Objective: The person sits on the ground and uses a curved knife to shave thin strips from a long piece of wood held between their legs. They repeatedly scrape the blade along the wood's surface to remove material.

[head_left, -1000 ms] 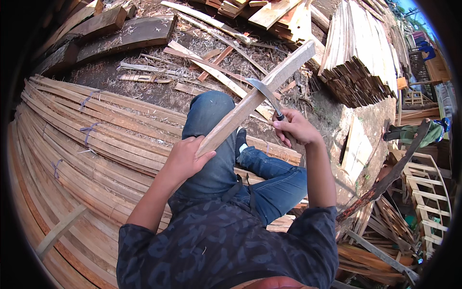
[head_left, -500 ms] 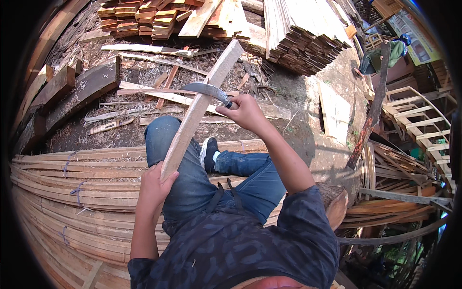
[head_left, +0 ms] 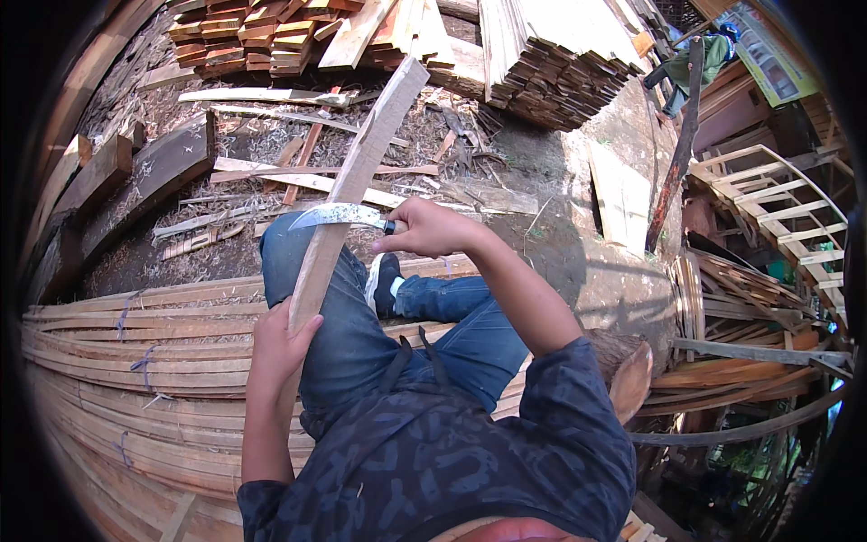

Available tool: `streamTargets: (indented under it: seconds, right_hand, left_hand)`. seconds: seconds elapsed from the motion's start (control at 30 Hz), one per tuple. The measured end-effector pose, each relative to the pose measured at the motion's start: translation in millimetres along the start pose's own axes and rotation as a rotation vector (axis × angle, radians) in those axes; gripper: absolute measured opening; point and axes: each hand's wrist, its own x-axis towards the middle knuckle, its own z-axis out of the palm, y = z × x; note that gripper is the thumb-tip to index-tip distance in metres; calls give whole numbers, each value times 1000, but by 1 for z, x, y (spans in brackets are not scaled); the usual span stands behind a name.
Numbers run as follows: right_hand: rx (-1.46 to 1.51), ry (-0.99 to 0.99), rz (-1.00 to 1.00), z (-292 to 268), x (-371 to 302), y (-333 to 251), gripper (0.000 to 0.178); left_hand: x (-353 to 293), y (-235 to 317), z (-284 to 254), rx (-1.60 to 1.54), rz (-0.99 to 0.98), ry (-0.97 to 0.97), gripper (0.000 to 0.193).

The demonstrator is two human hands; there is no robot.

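Observation:
My left hand (head_left: 278, 341) is closed around the near part of a long squared wooden batten (head_left: 364, 155). This batten slants up and away to the right over my left thigh, its far end raised past the litter on the ground. My right hand (head_left: 426, 228) grips the dark handle of a sickle (head_left: 336, 214). The curved, shiny blade lies across the batten near its middle, tip pointing left, over my left knee. How deep the edge touches the wood cannot be told from here.
Bundled strips (head_left: 163, 361) lie at my left and under me. Thick beams (head_left: 167, 167) rest at far left, with stacked boards (head_left: 262, 36) and a plank pile (head_left: 560, 86) ahead. A log (head_left: 629, 379) and wooden ladder-like frame (head_left: 781, 212) stand right. A person (head_left: 709, 59) is at far right.
My right hand has drawn the sickle toward me along the batten, and its blade now shows brighter. The batten's far end has shifted left. The distant person's posture has changed.

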Motion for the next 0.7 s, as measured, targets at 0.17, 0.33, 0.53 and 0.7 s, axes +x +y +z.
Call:
streamTargets:
  seconds: [0.17, 0.33, 0.53, 0.7]
  right_hand:
    - [-111, 137, -9, -23, 5, 2, 34]
    - [-124, 169, 49, -16, -3, 9, 37]
    - [4, 25, 69, -7, -9, -10, 35]
    - [87, -54, 128, -13, -9, -12, 35]
  left_hand:
    - [-1, -5, -2, 74, 1, 14, 44]
    - [-2, -7, -2, 124, 26, 5, 49]
    - [-3, -8, -2, 81, 5, 23, 48]
    - [-2, -4, -4, 105, 29, 5, 46]
